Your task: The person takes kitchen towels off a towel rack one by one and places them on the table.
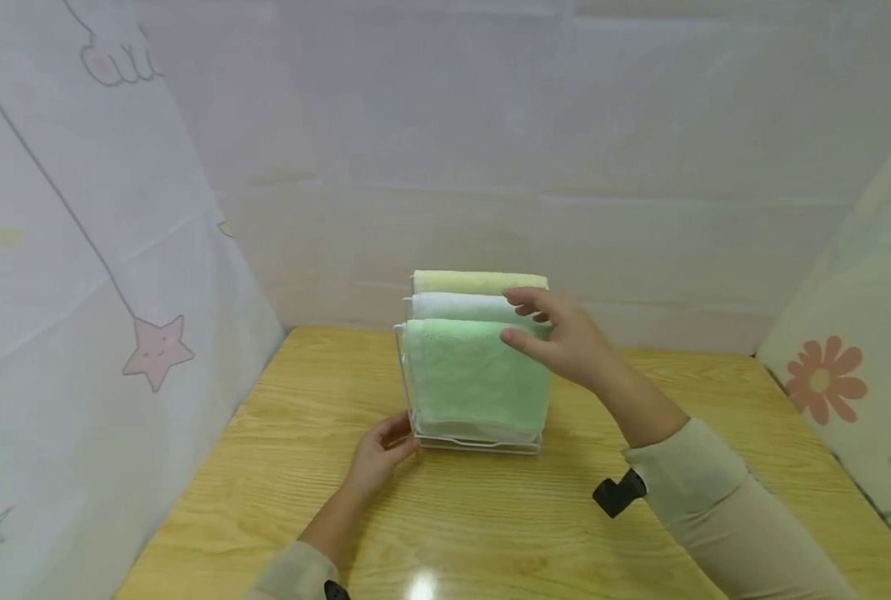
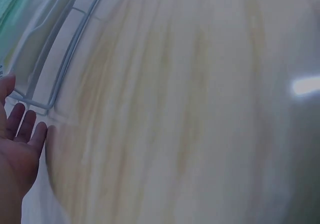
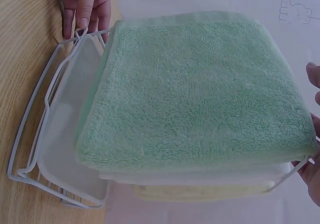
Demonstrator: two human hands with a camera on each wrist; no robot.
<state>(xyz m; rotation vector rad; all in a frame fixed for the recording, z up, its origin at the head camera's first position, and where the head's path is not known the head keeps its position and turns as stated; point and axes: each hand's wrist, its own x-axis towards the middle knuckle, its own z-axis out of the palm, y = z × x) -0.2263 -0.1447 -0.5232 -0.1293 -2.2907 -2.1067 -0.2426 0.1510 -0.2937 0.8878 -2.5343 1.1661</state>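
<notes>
A white wire rack [image 1: 480, 448] stands on the table and holds folded towels upright in a row: light green [image 1: 483, 375] in front, white [image 1: 460, 305] behind it, pale yellow [image 1: 478, 282] at the back. At the rack's lower left corner, my left hand [image 1: 379, 452] touches the wire with its fingertips, fingers fairly straight. My right hand [image 1: 565, 337] is at the towels' upper right edge, thumb and fingers spread apart with nothing gripped between them. In the right wrist view only part of that hand [image 3: 312, 179] shows, beside the green towel's corner.
A white tray [image 3: 70, 119] forms the rack's base. The wooden table [image 1: 490, 525] extends around it. Printed cloth hangs behind [image 1: 490, 150] and on both sides, with a pink star [image 1: 157, 352] at left and a red flower [image 1: 826, 379] at right.
</notes>
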